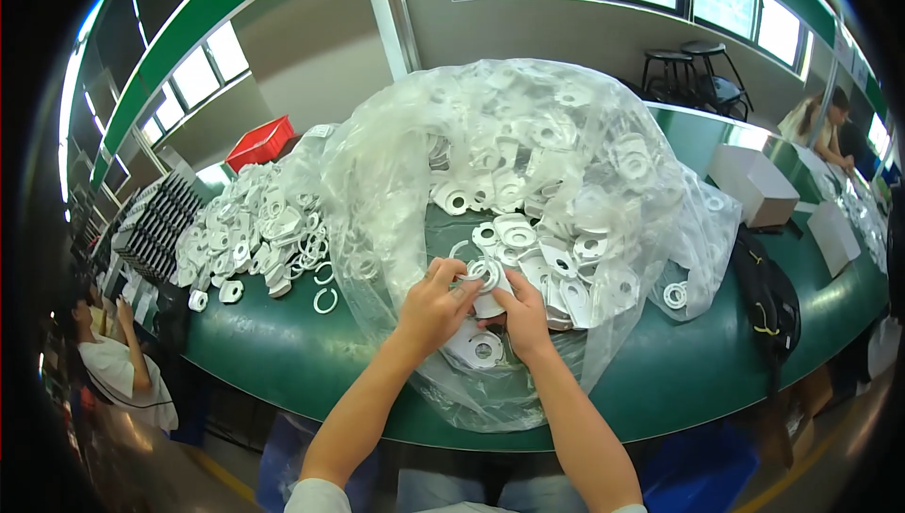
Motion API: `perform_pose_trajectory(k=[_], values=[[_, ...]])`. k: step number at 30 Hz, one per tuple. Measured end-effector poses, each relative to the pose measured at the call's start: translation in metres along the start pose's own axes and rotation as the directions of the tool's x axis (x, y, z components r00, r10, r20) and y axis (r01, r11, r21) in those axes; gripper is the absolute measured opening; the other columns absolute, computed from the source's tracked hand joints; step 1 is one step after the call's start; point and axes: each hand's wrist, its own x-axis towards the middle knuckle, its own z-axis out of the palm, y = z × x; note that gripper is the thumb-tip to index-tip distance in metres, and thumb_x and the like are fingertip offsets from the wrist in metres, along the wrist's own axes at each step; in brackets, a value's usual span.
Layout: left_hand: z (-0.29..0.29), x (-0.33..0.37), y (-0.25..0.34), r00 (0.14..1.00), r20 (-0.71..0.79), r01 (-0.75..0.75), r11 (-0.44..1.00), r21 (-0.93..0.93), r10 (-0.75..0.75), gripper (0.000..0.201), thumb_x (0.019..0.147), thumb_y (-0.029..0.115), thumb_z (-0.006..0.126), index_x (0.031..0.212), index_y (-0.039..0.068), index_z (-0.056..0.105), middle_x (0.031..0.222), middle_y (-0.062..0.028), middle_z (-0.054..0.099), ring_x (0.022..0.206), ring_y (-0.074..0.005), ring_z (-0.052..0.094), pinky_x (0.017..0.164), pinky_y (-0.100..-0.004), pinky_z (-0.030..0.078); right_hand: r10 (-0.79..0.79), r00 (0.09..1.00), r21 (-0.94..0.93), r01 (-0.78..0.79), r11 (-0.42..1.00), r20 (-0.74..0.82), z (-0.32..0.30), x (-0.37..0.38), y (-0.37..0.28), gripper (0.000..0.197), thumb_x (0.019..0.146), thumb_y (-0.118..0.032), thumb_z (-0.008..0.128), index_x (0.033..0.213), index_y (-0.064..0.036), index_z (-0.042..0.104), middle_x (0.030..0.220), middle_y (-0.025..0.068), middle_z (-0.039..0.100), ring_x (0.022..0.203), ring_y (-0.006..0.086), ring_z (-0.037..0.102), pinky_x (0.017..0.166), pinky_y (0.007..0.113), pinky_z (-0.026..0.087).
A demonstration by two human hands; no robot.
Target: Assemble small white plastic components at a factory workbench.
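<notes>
The left hand (436, 304) is pinching the left edge of a white part (486, 304) between thumb and fingers. The right hand (524, 317) is gripping the same part from the right, its thumb pressing along the side; its other fingers are mostly hiding. The part is sitting between both hands, over the near, open side of the clear bag (372, 164), and its ringed face is pointing up.

Inside the bag, many white pieces (514, 230) are lying heaped, with some spilling toward the hands. The bag is resting on the green desk (283, 362). Left of the bag, a pile (255, 230) of similar pieces is spreading out, and an open ring (325, 301) is lying between pile and bag. Behind that pile, left of the bag, a red bin (261, 142) is standing. Right of the bag, a white box (751, 183) is standing and a black backpack (766, 291) is lying. Beyond the bag, to the right, two stools (696, 65) are standing.
</notes>
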Motion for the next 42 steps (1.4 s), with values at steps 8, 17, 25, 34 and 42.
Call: perform_pose_trajectory(k=[8, 17, 25, 34, 42], values=[[-0.008, -0.005, 0.000, 0.998, 0.039, 0.044, 0.997, -0.071, -0.041, 0.037, 0.067, -0.002, 0.064, 0.101, 0.010, 0.067, 0.098, -0.0072, 0.052, 0.081, -0.0232, 0.057, 0.061, -0.0319, 0.050, -0.059, 0.997, -0.050, 0.056, 0.997, -0.054, 0.000, 0.003, 0.006, 0.030, 0.092, -0.010, 0.048, 0.120, 0.0009, 0.049, 0.096, 0.0105, 0.063, 0.070, 0.0177, 0.064, 0.050, 0.028, 0.053], [-0.016, -0.013, -0.007, 0.886, 0.059, 0.384, 0.658, -0.648, -0.459, 0.017, 0.086, -0.009, 0.049, 0.090, 0.002, 0.061, 0.087, -0.0070, 0.066, 0.053, -0.0071, 0.052, 0.050, -0.0203, 0.043, -0.045, 0.996, -0.108, 0.036, 0.993, -0.078, 0.005, -0.001, -0.004, 0.024, 0.094, -0.014, 0.047, 0.112, 0.0009, 0.051, 0.087, 0.0130, 0.065, 0.062, 0.0207, 0.066, 0.041, 0.023, 0.045], [-0.018, -0.012, -0.021, 0.733, 0.291, 0.504, 0.204, -0.839, -0.615, 0.010, 0.090, 0.006, 0.054, 0.094, -0.001, 0.060, 0.081, -0.0072, 0.068, 0.053, -0.0050, 0.051, 0.045, -0.0175, 0.032, -0.014, 0.998, -0.121, 0.006, 0.993, -0.064, 0.006, -0.001, -0.004, 0.025, 0.095, -0.016, 0.046, 0.114, 0.0005, 0.050, 0.086, 0.0138, 0.066, 0.062, 0.0191, 0.066, 0.043, 0.022, 0.045], [-0.015, -0.010, -0.021, 0.634, 0.205, 0.421, 0.111, -0.900, -0.746, 0.011, 0.084, 0.002, 0.062, 0.094, -0.002, 0.063, 0.082, -0.0075, 0.068, 0.061, -0.0060, 0.055, 0.047, -0.0180, 0.034, 0.050, 0.999, -0.051, -0.051, 0.997, -0.010, 0.003, -0.002, -0.007, 0.030, 0.095, -0.019, 0.042, 0.117, 0.0009, 0.049, 0.092, 0.0153, 0.064, 0.069, 0.0233, 0.067, 0.048, 0.027, 0.048], [-0.014, -0.014, -0.014, 0.664, 0.161, 0.399, 0.164, -0.902, -0.730, 0.012, 0.078, -0.001, 0.067, 0.090, 0.000, 0.063, 0.080, -0.0072, 0.067, 0.064, -0.0079, 0.058, 0.052, -0.0192, 0.041, 0.058, 0.998, -0.040, -0.057, 0.998, 0.018, 0.006, -0.002, -0.007, 0.031, 0.095, -0.019, 0.041, 0.117, 0.0014, 0.048, 0.093, 0.0147, 0.064, 0.071, 0.0242, 0.067, 0.049, 0.027, 0.048]])
